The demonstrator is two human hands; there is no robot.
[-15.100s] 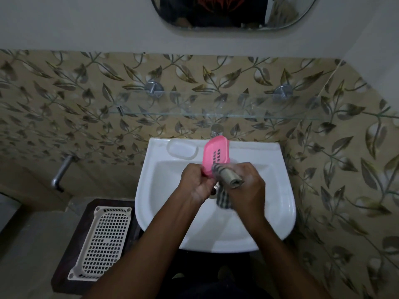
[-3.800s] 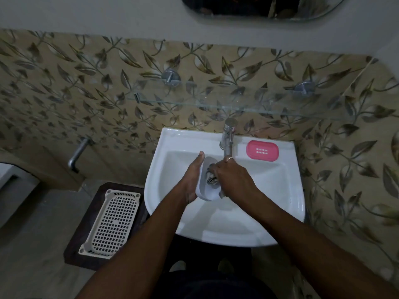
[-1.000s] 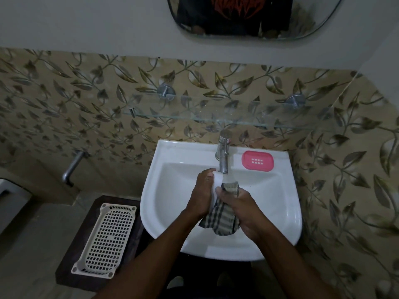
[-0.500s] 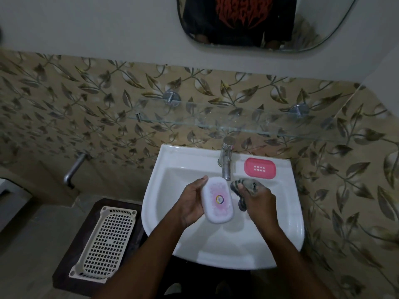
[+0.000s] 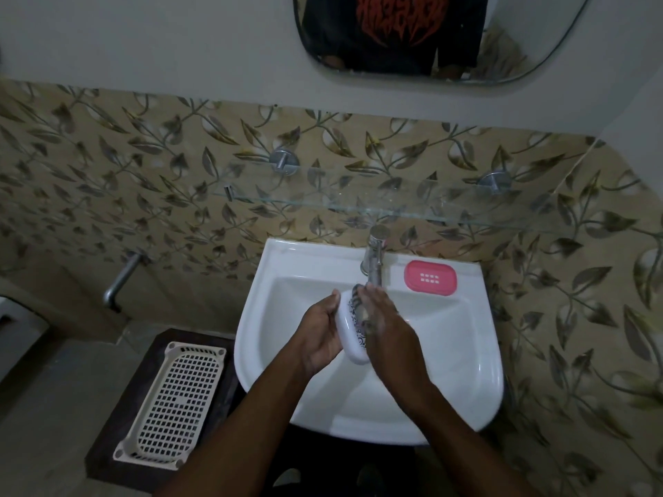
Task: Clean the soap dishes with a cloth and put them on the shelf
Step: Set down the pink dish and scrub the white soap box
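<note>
My left hand (image 5: 317,330) grips a white soap dish (image 5: 349,335) on edge over the white sink (image 5: 448,371). My right hand (image 5: 389,328) presses a checked cloth (image 5: 358,313) against the dish's inner face; most of the cloth is hidden under my palm. A pink soap dish (image 5: 430,280) lies flat on the sink's back rim, right of the tap (image 5: 375,254). A glass shelf (image 5: 394,206) runs along the tiled wall above the sink, with nothing on it.
A cream perforated plastic tray (image 5: 175,399) lies on a dark stand left of the sink. A metal pipe (image 5: 120,279) sticks out of the wall at left. A mirror (image 5: 430,34) hangs above.
My right hand, which held the bunched cloth beside the dish, has moved onto the white dish. The left hand has turned the dish more on edge.
</note>
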